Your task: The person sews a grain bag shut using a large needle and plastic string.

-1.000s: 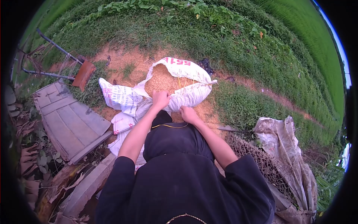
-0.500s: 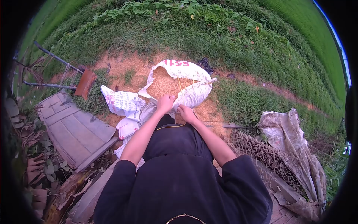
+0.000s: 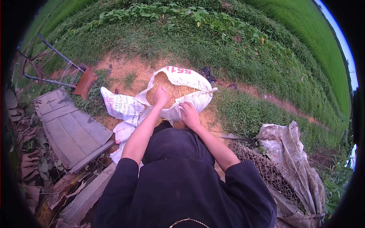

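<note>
A white woven sack [image 3: 192, 79] with red print lies on the ground, its wide mouth showing golden-brown husk-like material [image 3: 173, 89]. Thin yellow strands cross the right part of the opening. Over the left part of that mouth is my left hand [image 3: 160, 96], its fingers closed; what they hold is too small to make out. My right hand [image 3: 189, 115] pinches the sack's near edge, right of my left hand.
Another printed white sack [image 3: 121, 108] lies to the left, near a grey panel [image 3: 74, 127] and a metal frame with a reddish-brown board [image 3: 85, 83]. Netting [image 3: 262, 163] and a dirty cloth [image 3: 283, 146] are at the right. Grass lies beyond.
My left hand has moved away from the near edge, forward and left over the sack's opening. My right hand remains by the near edge, now with its back turned more upward.
</note>
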Motion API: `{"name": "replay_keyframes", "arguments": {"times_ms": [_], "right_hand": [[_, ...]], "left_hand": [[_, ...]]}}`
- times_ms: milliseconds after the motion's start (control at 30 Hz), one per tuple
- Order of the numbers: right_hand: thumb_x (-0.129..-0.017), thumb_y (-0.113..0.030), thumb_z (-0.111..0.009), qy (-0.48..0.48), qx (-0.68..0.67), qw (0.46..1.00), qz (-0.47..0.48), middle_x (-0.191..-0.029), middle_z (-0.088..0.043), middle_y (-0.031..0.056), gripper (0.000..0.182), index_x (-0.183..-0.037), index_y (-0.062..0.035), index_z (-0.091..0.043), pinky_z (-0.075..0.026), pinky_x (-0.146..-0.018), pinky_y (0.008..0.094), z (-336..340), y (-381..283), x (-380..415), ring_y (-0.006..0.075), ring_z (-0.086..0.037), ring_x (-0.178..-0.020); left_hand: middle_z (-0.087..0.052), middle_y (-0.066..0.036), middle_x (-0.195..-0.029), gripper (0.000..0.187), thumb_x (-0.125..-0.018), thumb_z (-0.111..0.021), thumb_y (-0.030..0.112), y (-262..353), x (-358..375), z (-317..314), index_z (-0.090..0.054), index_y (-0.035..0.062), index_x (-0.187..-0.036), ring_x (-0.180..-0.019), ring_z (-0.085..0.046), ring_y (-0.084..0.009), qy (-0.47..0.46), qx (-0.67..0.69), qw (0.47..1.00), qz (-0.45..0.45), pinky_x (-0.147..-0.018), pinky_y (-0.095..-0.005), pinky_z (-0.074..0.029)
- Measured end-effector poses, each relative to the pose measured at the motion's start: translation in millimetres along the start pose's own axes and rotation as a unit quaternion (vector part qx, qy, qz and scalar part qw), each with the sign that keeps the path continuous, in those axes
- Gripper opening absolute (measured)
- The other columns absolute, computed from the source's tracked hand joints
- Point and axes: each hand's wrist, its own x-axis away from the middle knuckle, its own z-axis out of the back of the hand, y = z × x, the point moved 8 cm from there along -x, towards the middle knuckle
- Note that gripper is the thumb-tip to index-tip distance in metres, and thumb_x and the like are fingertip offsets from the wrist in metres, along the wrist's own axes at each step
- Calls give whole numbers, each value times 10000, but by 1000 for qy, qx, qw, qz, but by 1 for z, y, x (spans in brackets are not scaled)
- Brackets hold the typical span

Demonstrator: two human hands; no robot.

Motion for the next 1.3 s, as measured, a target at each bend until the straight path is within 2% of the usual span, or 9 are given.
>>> {"name": "replay_keyframes", "arguments": {"times_ms": [100, 233, 467, 533, 700, 767, 967, 1067, 1300], "right_hand": [[-902, -106, -671, 96, 9, 993, 69, -1269, -670, 146, 292, -1187, -51, -646, -471, -1039, 451, 28, -9, -8, 341, -563, -1277], [-919, -112, -658, 129, 65, 989, 7, -1272, -653, 141, 332, -1242, -59, -608, -406, -1086, 457, 35, 14, -25, 332, -556, -1272], [-912, -169, -679, 122, -8, 991, -51, -1050, -667, 70, 155, -1033, -73, -687, -431, -872, 429, 18, 48, -94, 274, -602, -1034], [-888, -185, -713, 103, 12, 993, -50, -1035, -666, 74, 186, -1032, -70, -695, -434, -876, 426, 8, 38, -112, 266, -606, -1025], [-802, -245, -789, 94, 82, 992, -12, -1021, -646, 58, 315, -1068, -92, -718, -415, -873, 410, -26, 18, -142, 248, -600, -997], [-800, -222, -776, 89, 82, 993, -9, -999, -648, 49, 286, -1061, -111, -732, -409, -860, 405, -41, 22, -144, 235, -598, -977], [-790, -136, -743, 156, 64, 985, 39, -910, -641, 17, 190, -980, -131, -741, -405, -840, 397, -42, 11, -129, 208, -596, -921], [-788, -133, -749, 182, 60, 981, 22, -906, -636, 12, 190, -978, -132, -738, -406, -845, 398, -37, 14, -127, 202, -596, -913], [-802, -131, -748, 173, 42, 984, 25, -915, -635, 14, 172, -973, -125, -731, -408, -863, 398, -33, 8, -126, 198, -601, -915]], "left_hand": [[-711, -217, -999, 181, -997, -555, 239, 9, -7, 56, -616, 77, -1050, -992, -675, -428, 145, 50, 988, 22, -825, -545, -502], [-719, -206, -965, 205, -982, -587, 263, 9, -42, 85, -634, 65, -1003, -954, -689, -405, 148, 121, 982, -3, -794, -530, -510], [-746, -108, -801, 187, -926, -670, 275, -2, -23, 17, -761, 117, -968, -835, -728, -330, -111, 94, 989, 34, -746, -443, -558], [-720, -49, -710, 188, -941, -662, 221, -7, -22, 4, -757, 59, -930, -606, -696, -155, -72, 22, 997, 1, -584, -326, -531], [-726, -60, -714, 194, -930, -679, 230, 2, -23, 3, -761, 55, -938, -606, -696, -175, -31, 3, 999, -19, -585, -341, -521], [-754, -147, -883, 189, -913, -693, 256, 15, -22, 11, -776, 100, -980, -865, -726, -337, -52, 27, 998, 1, -774, -458, -553], [-734, -113, -751, 202, -923, -684, 241, 19, -23, 12, -768, 62, -965, -669, -714, -247, -13, 16, 997, -77, -638, -382, -534], [-747, -156, -880, 190, -911, -693, 249, 20, -20, 16, -770, 91, -984, -848, -717, -369, -48, -1, 998, -43, -726, -471, -551], [-745, -160, -888, 193, -910, -690, 254, 16, -19, 9, -766, 92, -982, -852, -714, -374, -73, -1, 997, -30, -738, -469, -550]]}}
